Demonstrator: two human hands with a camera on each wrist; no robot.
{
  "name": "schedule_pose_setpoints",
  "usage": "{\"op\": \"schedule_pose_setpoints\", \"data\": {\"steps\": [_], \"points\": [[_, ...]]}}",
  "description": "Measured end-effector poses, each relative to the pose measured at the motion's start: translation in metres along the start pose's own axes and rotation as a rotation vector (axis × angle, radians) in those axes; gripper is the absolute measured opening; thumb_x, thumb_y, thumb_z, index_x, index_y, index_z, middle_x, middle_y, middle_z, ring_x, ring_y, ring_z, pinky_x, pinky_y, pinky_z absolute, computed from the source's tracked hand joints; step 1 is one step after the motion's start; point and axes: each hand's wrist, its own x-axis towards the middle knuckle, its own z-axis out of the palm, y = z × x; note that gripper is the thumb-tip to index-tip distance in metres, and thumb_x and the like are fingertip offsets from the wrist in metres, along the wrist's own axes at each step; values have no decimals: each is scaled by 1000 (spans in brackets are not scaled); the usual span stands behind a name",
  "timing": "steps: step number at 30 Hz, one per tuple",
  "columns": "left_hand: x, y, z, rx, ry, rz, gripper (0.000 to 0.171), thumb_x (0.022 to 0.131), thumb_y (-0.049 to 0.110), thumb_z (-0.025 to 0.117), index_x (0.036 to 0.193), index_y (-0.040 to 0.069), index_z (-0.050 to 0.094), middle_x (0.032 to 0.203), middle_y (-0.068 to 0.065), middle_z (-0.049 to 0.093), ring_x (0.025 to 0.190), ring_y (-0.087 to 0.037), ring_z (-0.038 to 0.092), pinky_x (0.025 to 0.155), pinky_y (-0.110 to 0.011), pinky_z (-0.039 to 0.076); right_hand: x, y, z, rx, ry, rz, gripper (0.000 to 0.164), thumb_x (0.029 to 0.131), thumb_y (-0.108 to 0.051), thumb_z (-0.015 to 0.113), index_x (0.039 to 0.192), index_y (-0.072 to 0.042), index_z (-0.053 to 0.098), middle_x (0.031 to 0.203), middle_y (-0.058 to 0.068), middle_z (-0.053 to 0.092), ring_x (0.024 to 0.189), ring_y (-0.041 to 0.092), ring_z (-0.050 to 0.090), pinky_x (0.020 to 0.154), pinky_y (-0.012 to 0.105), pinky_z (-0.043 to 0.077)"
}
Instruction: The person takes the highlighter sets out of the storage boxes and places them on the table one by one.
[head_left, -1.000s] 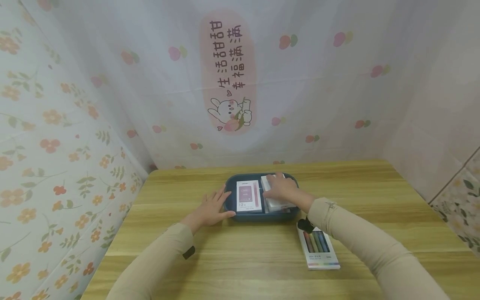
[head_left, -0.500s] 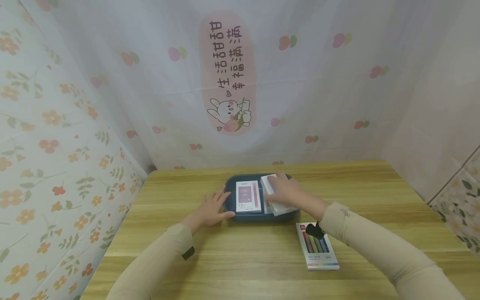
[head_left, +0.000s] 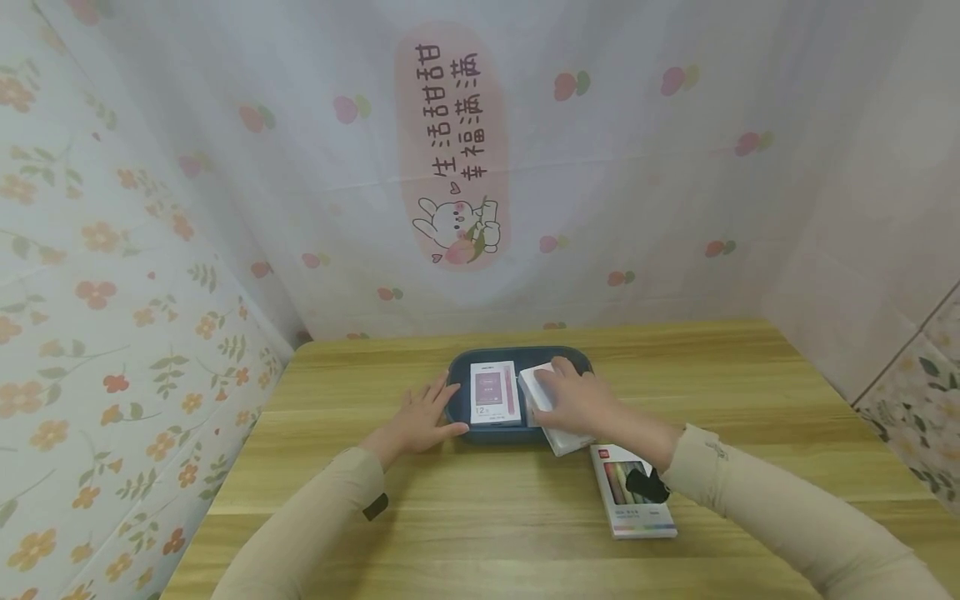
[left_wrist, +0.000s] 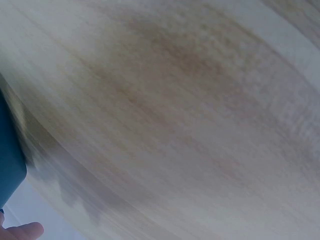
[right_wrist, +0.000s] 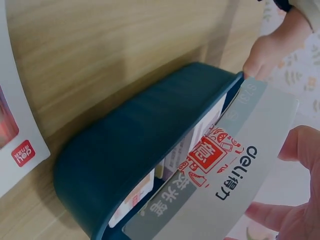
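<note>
Right hand point(head_left: 588, 404): fingers point(right_wrist: 297, 142) clamping white box point(right_wrist: 225, 160), which is slanting over right part of blue tray point(right_wrist: 135, 140), near end jutting past near rim. Left hand point(head_left: 415, 423): fingers lying apart, touching tray's left end. Purple-labelled box point(head_left: 495, 396) lying in tray's left part; crayon box point(head_left: 632, 514) lying on bench point(head_left: 487, 517), near right. Risk: white box snagging rim, dragging tray; weak grip letting it drop on crayon box.

The person's left sleeve point(head_left: 300, 529) is long, beige and fairly smooth. The right sleeve point(head_left: 795, 510) matches in colour, with soft folds along its length and a small greyish mark point(head_left: 716, 451) near the right cuff point(head_left: 692, 467). A small black piece point(head_left: 376, 506) shows at the left cuff point(head_left: 366, 475), and a chunkier black piece point(head_left: 647, 485) at the right cuff.
</note>
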Motion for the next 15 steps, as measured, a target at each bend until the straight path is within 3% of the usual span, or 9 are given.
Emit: {"op": "schedule_pose_setpoints", "data": {"steps": [15], "points": [[1, 0, 0, 5, -5, -8, 79, 86, 62, 43, 146, 14, 21, 153, -14, 5, 133, -45, 21, 100, -68, 12, -36, -1, 5, 38, -32, -16, 64, 73, -36, 69, 130, -15, 50, 141, 18, 35, 87, 34, 53, 56, 34, 44]]}}
